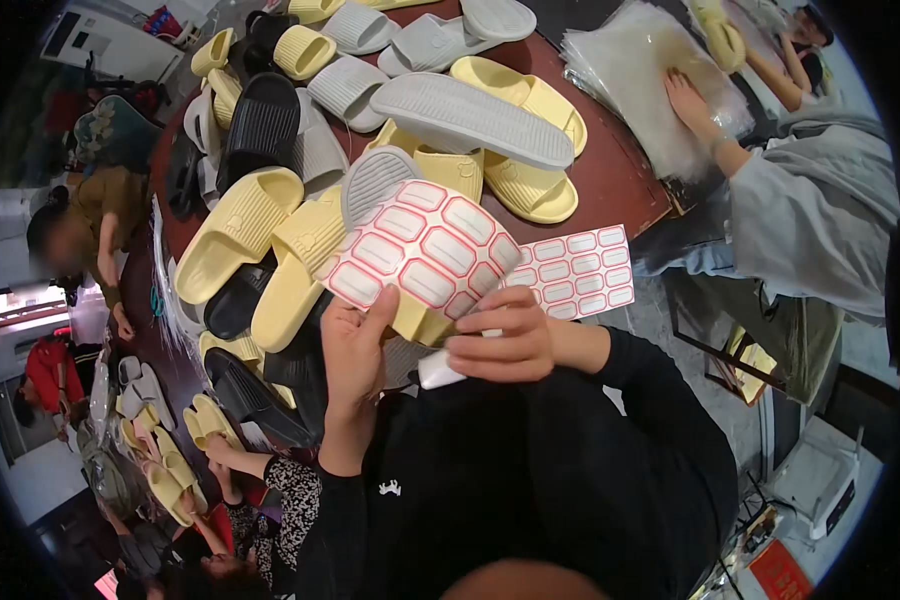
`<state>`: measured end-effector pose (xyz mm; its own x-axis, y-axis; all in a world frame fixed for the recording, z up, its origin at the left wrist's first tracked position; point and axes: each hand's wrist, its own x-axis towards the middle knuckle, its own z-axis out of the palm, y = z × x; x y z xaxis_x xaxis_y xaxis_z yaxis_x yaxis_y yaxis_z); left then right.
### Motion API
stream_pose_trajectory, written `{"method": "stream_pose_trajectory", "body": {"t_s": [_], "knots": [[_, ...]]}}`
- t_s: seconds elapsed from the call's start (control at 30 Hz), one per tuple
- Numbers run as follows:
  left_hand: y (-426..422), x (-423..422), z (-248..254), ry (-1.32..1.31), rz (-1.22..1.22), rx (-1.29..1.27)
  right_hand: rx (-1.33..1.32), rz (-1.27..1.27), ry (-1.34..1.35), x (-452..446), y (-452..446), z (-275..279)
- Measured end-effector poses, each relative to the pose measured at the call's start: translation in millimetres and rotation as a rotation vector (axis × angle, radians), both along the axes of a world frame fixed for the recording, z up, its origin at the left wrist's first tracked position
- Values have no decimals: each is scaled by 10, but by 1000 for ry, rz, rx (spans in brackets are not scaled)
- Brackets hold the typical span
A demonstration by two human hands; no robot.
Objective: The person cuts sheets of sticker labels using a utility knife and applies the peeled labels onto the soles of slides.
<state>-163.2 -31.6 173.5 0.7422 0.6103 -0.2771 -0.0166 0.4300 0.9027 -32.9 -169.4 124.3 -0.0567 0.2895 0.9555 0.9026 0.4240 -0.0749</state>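
Observation:
In front of my chest, my left hand (358, 350) pinches the lower left of a sheet of white labels with red borders (407, 240). The sheet bends over the slippers behind it. Close by on the right, my right hand (505, 340) has its fingers wrapped round a smooth white object (440, 370), whose kind I cannot make out. A yellow piece (425, 322), perhaps part of a slipper, shows under the sheet between my hands. A second label sheet (585, 272) lies flat beyond my right wrist.
Yellow, grey and black slippers (470, 118) are heaped on the dark red table (620, 195). At the upper right, a co-worker's hand (692, 105) rests on a stack of clear plastic bags (630, 75). Other people work along the left, with more yellow slippers (170, 470).

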Motion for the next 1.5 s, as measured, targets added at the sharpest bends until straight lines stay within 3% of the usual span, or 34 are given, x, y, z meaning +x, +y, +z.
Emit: {"method": "stream_pose_trajectory", "body": {"t_s": [0.03,0.1,0.17,0.23,0.3,0.47,0.6,0.73,0.83,0.97,1.03,1.07,1.17,1.33,1.4,1.47,1.5], "knots": [[20,-18,-20,8,35,63,-21,80,122,31,-60,12],[100,-172,-13,-19,90,163,-304,-351,638,128,-279,64],[217,-346,-60,-47,144,263,-46,-264,1358,700,-204,-9],[386,-500,-153,-329,286,251,-79,-502,1520,1233,-170,-299],[466,-566,-112,-351,296,259,-166,-421,1774,1580,-158,-665],[486,-768,-106,-353,357,284,-181,-525,1719,1582,-202,-813],[418,-824,-206,-340,367,265,-165,-428,1796,1464,-422,-842],[375,-818,-232,-345,364,252,-190,-481,1670,1489,-410,-1168],[387,-816,-227,-348,378,277,-414,-945,859,1568,-412,-1374],[419,-820,-165,-361,456,334,-634,-867,1041,1733,-437,-916],[440,-802,-136,-388,517,319,-765,-674,554,2002,-366,-883],[458,-898,-124,-393,545,340,-756,-643,543,2064,-211,-855],[594,-994,-169,-388,510,317,-1148,-204,888,2274,37,-766],[542,-1117,-120,-450,577,356,-1195,-99,1076,2099,49,93],[505,-1222,-157,-473,603,322,-977,232,1501,1967,-42,214],[460,-1324,-220,-499,611,303,-1035,498,1659,1684,5,102],[475,-1369,-259,-485,617,300,-1199,389,1559,1454,124,24]]}}
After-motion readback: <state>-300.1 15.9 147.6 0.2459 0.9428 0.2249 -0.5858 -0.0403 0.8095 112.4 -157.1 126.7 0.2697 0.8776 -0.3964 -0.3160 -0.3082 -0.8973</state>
